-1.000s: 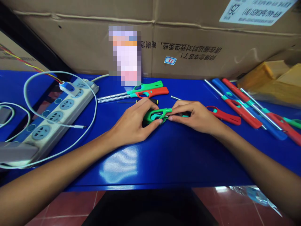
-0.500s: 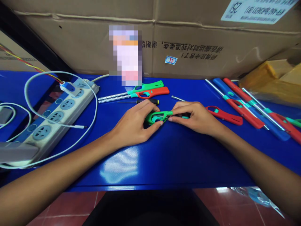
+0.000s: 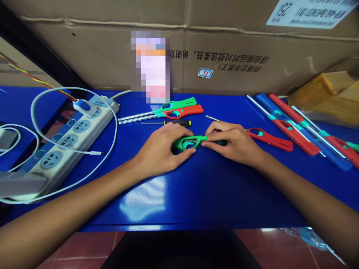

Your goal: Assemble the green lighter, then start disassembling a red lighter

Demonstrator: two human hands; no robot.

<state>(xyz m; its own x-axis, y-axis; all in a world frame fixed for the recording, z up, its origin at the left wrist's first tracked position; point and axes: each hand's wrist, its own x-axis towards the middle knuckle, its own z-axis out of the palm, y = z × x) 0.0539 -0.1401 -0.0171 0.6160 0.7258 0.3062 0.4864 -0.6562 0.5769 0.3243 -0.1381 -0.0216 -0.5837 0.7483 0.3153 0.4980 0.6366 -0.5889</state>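
Note:
My left hand (image 3: 159,147) is closed around the handle of a green gas lighter (image 3: 177,144), whose trigger loop and narrow front end point right. At that front end my right hand (image 3: 234,142) has its thumb and fingers pinched together; a small dark turquoise piece (image 3: 222,142) shows under the fingers, but what they grip is mostly hidden. Behind my right hand lies a red lighter (image 3: 270,139), its metal tube partly covered. Past my left hand are a screwdriver (image 3: 179,122) with a black handle, a finished-looking red lighter (image 3: 193,109) and a green lighter (image 3: 185,102).
Several red and blue lighters (image 3: 298,136) lie crossed at the right. A power strip (image 3: 75,145) with a white cable (image 3: 115,130) occupies the left. A cardboard box (image 3: 238,41) stands along the back, with a blurred upright object (image 3: 155,71) against it. The blue table (image 3: 196,198) ends near my lap.
My right fingers have shifted slightly right along the green lighter's front end, and its narrow tip shows more. My left hand keeps its grip. The view has moved a little.

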